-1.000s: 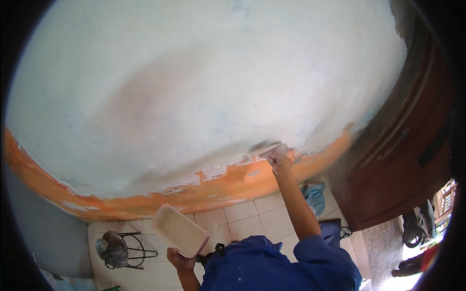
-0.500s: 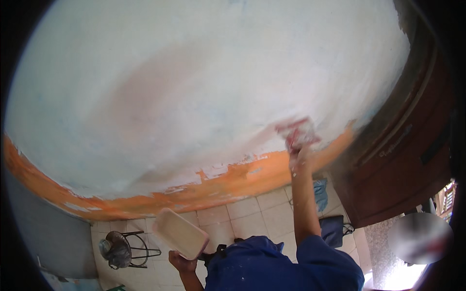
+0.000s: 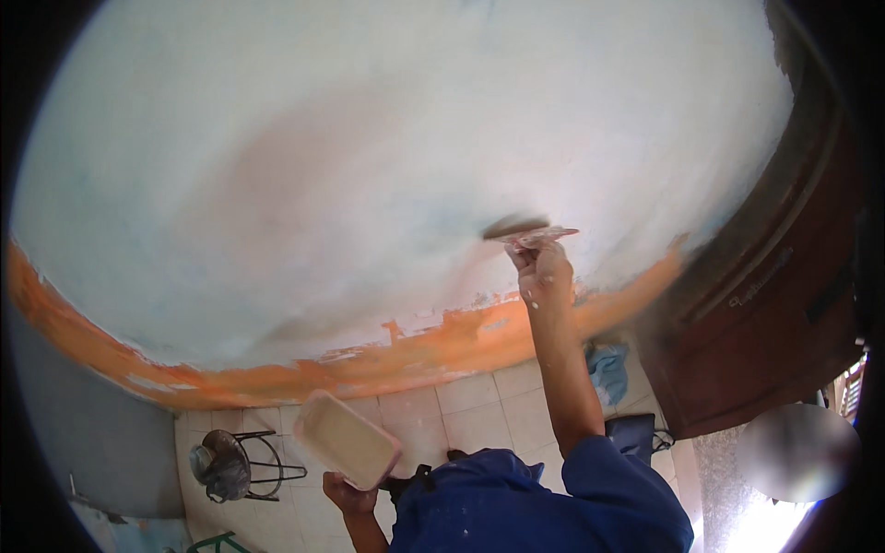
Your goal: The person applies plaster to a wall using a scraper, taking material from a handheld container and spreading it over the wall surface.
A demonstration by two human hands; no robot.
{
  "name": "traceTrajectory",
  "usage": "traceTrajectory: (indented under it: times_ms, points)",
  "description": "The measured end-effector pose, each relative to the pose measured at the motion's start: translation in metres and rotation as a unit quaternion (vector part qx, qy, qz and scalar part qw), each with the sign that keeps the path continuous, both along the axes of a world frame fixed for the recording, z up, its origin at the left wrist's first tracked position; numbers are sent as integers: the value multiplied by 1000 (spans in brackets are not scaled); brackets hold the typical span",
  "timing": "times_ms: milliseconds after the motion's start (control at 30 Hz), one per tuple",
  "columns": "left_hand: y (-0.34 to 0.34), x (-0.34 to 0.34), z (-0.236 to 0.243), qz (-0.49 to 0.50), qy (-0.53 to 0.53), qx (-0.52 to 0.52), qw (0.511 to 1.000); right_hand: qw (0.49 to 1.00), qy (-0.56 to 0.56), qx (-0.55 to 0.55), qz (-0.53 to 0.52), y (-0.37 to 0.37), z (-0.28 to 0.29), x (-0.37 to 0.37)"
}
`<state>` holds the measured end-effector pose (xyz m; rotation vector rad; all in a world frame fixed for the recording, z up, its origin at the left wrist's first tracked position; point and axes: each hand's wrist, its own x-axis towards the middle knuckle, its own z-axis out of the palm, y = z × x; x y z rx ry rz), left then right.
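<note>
My right hand (image 3: 546,275), spotted with white, is wrapped round a plastering trowel (image 3: 551,237) marked with red and white smears. The trowel is seen nearly edge-on, close to the pale wall (image 3: 387,194); whether its blade touches the surface I cannot tell. Low on the left, my left hand (image 3: 348,495) grips the near end of a rectangular pinkish tub (image 3: 383,468). Pale, smooth material shows inside this tub. White coating covers most of the wall, with a ragged lower edge above an orange band (image 3: 461,336).
A round black-legged stool (image 3: 263,465) with a dark bag (image 3: 221,470) on it stands at left on the tiled floor (image 3: 472,396). A blue cloth (image 3: 607,370) lies by the dark red door (image 3: 756,332). A grey wall (image 3: 88,415) bounds the left side.
My right hand has moved left and slightly up along the wall, and the trowel has turned from showing its back to nearly edge-on. My left hand and the tub are almost unmoved.
</note>
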<state>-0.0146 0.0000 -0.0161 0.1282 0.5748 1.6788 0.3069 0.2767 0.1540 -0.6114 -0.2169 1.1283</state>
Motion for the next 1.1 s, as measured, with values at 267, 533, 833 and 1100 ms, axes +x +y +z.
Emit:
traceTrajectory:
  times_ms: [267,533,833,1100]
  points:
    - [-3,0,2,9,8,-23,1000,983,33,-145,-108,-41,-90,-11]
    - [0,-2,10,23,-21,-31,999,965,-192,-171,-57,38,-131,-56]
    - [-11,-5,6,23,4,-1,1000,999,7,-34,-39,-54,-16,-57]
    - [-8,4,14,24,-38,20,999,949,107,-294,30,-37,-206,-90]
